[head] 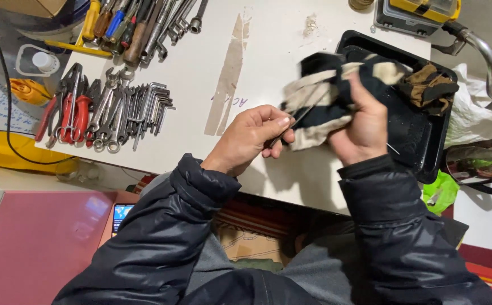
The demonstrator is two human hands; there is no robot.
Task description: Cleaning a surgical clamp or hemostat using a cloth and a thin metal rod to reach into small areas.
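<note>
- White worktop (pixel 200 85) fills the upper view, with a strip of worn tape (pixel 229 73) running down its middle.
- Left hand (pixel 251 138) hovers just above the worktop's near edge, its grip pinched on one end of a thin metal rod (pixel 299 117).
- Right hand (pixel 362 127) has its grip closed around a black and cream rag (pixel 325 93), and the rag is bunched over the rod's far part.
- Black tray (pixel 421 135) sits under and beside the right hand; a brown cloth (pixel 429 85) lies in it.
- Wrenches and hex keys (pixel 133 110) lie well to the left, beside red-handled pliers (pixel 68 113).
- Screwdrivers (pixel 127 22) rest near the far edge.
</note>
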